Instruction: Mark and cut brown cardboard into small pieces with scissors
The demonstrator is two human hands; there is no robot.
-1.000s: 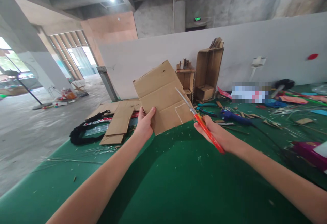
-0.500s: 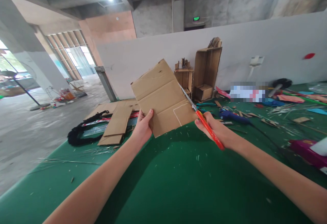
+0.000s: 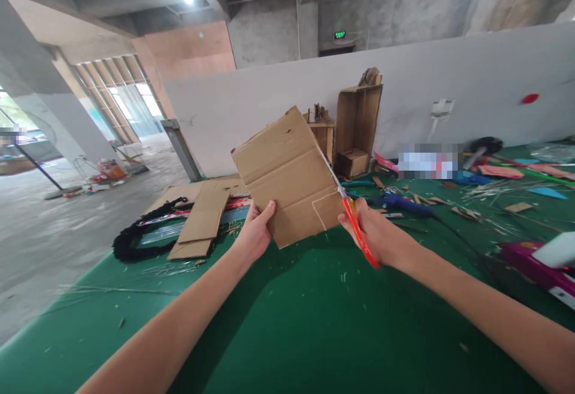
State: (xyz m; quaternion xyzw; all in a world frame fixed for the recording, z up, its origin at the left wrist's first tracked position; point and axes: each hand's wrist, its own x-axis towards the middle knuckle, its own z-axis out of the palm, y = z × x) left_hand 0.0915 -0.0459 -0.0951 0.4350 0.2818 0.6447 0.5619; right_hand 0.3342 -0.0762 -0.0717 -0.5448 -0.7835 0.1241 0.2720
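Note:
A creased piece of brown cardboard (image 3: 287,178) is held up above the green table (image 3: 287,334). It carries a pale line outline near its lower right corner. My left hand (image 3: 255,232) grips the cardboard's lower left edge, thumb on the near face and fingers behind. In my right hand (image 3: 371,232) are red-handled scissors (image 3: 357,229). Their long blades lie along the cardboard's right edge, pointing up and left; whether the blades are parted I cannot tell.
Flat cardboard pieces (image 3: 202,214) and a black fluffy loop (image 3: 128,241) lie at left. Cardboard boxes (image 3: 359,124) stand behind against the white partition. A blue glue gun (image 3: 406,203), scraps and a magenta object (image 3: 534,265) are on the right.
The cardboard has tilted slightly more, its lower edge shifting right. My right hand and the scissors have moved a little left, and the scissors stand more upright. The view has shifted slightly.

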